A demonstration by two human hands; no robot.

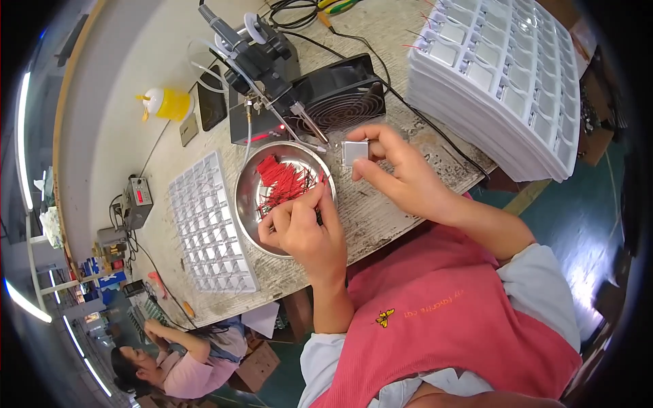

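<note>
Steel bowl point(246, 217), taken as landmark, holding a heap of red wires point(289, 183) with dark ends. Over its right-hand side, your left hand point(303, 231) has thumb and forefinger closed in a pinch, apparently on a single red wire point(321, 178); the other fingers are curled. Just right of the bowl, your right hand point(401, 170) grips a pale square piece point(355, 153), thumb and fingers parted only by its body; no wire is visibly joined to it. Beyond the bowl, a soldering iron point(311, 124) points down near the piece. Progress, as judged: well right of the bowl, a stack of trays point(462, 102) shows leads along the edge facing the bowl, suggesting wired pieces; left of the bowl, a tray point(214, 231) of similar squares shows none, suggesting work left. Counts cannot be told.
</note>
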